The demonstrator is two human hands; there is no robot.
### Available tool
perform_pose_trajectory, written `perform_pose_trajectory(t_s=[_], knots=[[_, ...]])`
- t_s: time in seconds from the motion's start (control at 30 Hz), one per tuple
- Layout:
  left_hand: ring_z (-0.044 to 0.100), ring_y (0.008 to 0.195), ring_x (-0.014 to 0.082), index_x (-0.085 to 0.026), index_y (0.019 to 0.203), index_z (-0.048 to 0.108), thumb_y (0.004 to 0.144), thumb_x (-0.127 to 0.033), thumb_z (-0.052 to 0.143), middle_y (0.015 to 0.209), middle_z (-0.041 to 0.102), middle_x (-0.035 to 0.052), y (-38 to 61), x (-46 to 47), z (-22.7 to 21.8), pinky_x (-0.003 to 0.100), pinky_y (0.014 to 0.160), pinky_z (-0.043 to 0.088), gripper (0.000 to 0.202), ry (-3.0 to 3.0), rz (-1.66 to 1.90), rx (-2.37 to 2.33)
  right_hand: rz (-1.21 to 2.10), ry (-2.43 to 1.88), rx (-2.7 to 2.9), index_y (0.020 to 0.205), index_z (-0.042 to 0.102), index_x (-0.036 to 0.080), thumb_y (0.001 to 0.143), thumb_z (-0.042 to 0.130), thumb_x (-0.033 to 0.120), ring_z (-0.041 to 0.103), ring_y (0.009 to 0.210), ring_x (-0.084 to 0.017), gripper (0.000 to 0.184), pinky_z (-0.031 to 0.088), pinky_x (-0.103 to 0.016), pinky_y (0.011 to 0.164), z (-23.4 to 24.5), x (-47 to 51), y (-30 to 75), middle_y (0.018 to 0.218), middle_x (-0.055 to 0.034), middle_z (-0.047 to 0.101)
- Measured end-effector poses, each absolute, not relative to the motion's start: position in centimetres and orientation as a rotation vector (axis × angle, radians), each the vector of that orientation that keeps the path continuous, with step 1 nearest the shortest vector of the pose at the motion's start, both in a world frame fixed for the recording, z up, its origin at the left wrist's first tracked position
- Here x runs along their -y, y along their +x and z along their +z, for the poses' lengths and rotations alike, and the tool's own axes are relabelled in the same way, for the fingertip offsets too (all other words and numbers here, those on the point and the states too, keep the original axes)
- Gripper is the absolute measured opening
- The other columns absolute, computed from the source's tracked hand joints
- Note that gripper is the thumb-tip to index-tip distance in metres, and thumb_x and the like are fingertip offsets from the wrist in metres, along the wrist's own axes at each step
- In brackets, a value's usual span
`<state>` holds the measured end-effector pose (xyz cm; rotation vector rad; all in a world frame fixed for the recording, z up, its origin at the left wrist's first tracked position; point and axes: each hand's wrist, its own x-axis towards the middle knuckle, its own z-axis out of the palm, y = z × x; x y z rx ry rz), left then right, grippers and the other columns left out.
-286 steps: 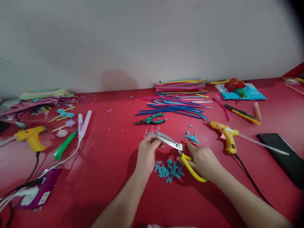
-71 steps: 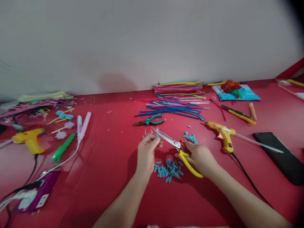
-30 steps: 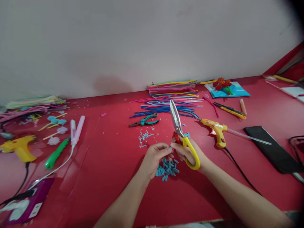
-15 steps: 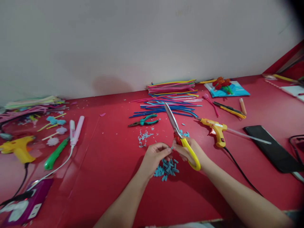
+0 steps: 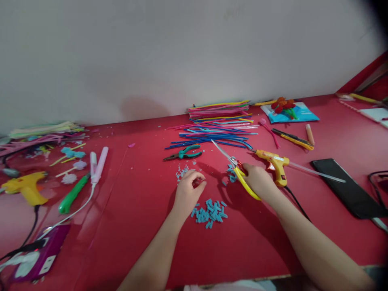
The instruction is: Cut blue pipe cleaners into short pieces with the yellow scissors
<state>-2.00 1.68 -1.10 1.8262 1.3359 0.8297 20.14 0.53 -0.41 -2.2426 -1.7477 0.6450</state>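
My right hand (image 5: 257, 180) grips the yellow-and-red handles of the scissors (image 5: 235, 167), whose closed blades point up and left over the red table (image 5: 136, 226). My left hand (image 5: 188, 190) hovers just left of them, fingers curled in a loose pinch; what they hold, if anything, is too small to make out. Below and between my hands lies a pile of short blue pipe-cleaner pieces (image 5: 209, 212). A smaller cluster of blue pieces (image 5: 232, 174) sits beside the scissors. Pale blue trimmings (image 5: 181, 173) are scattered by my left fingertips.
Long pipe cleaners (image 5: 218, 125) lie by the wall, green-handled pliers (image 5: 183, 154) in front. A yellow glue gun (image 5: 274, 165), a black phone (image 5: 348, 186), a utility knife (image 5: 292, 139) sit right. Left: another glue gun (image 5: 26, 186), a green tool (image 5: 72, 194), a purple power strip (image 5: 42, 258).
My right hand has swung the scissors down from upright and moved them right and away. My left hand has separated from it and shifted left toward the pale trimmings.
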Motion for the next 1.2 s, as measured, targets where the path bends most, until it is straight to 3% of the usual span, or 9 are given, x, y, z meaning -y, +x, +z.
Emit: perform_pose_trajectory(t_s=[0.17, 0.3, 0.6, 0.77, 0.9, 1.2], knots=[[0.05, 0.077, 0.0141, -0.019, 0.075, 0.058, 0.074, -0.021, 0.049, 0.08, 0.052, 0.002, -1.5, -1.1, -0.2, 0.028, 0.073, 0.04, 0.009, 2.033, 0.629, -1.178, 0.519, -2.298, 1.807, 0.076, 0.053, 0.016, 0.07, 0.047, 0.036, 0.05, 0.057, -0.016, 0.021, 0.022, -0.024, 0.048, -0.9, -0.5, 20.2, 0.064, -0.0072, 0.057], [0.047, 0.087, 0.0164, -0.02, 0.08, 0.06, 0.072, -0.019, 0.052, 0.09, 0.051, 0.004, -0.6, 0.0, 0.1, 0.03, 0.08, 0.037, 0.011, 2.218, 0.499, -0.96, 0.481, -2.262, 1.779, 0.079, 0.053, 0.018, 0.07, 0.044, 0.037, 0.047, 0.053, -0.014, 0.023, 0.021, -0.023, 0.046, -0.3, -0.3, 20.1, 0.062, -0.0043, 0.055], [0.045, 0.085, 0.0172, -0.017, 0.074, 0.058, 0.073, -0.014, 0.048, 0.082, 0.052, 0.0048, 0.9, 1.2, -0.8, 0.03, 0.077, 0.036, 0.011, 2.363, 0.36, -0.954, 0.529, -2.071, 1.762, 0.075, 0.052, 0.018, 0.064, 0.046, 0.03, 0.04, 0.047, -0.012, 0.017, 0.02, -0.022, 0.045, 0.3, 0.5, 19.0, 0.054, 0.0, 0.049], [0.048, 0.08, 0.0159, -0.017, 0.077, 0.055, 0.072, -0.01, 0.044, 0.08, 0.054, 0.0033, 0.6, 1.0, -0.4, 0.028, 0.074, 0.037, 0.013, 2.087, 0.565, -1.039, 0.653, -1.927, 1.746, 0.071, 0.051, 0.018, 0.065, 0.046, 0.03, 0.038, 0.046, -0.011, 0.014, 0.021, -0.022, 0.045, 0.1, 0.9, 18.2, 0.052, 0.0011, 0.046], [0.051, 0.07, 0.014, -0.017, 0.078, 0.054, 0.074, -0.019, 0.046, 0.075, 0.055, 0.0011, 0.2, 0.8, -0.7, 0.024, 0.066, 0.039, 0.009, 1.647, 0.731, -1.093, 0.881, -1.729, 1.771, 0.064, 0.049, 0.018, 0.067, 0.045, 0.033, 0.04, 0.05, -0.009, 0.016, 0.027, -0.019, 0.045, 0.0, 1.4, 16.9, 0.054, 0.0026, 0.047], [0.049, 0.062, 0.0116, -0.015, 0.073, 0.055, 0.071, -0.028, 0.052, 0.065, 0.053, -0.0008, 0.2, 0.4, -1.2, 0.022, 0.061, 0.039, 0.013, 1.206, 0.767, -0.985, 1.051, -1.58, 1.657, 0.063, 0.047, 0.017, 0.066, 0.048, 0.032, 0.037, 0.05, -0.008, 0.015, 0.029, -0.019, 0.045, -0.8, 1.8, 15.6, 0.054, 0.0047, 0.043]])
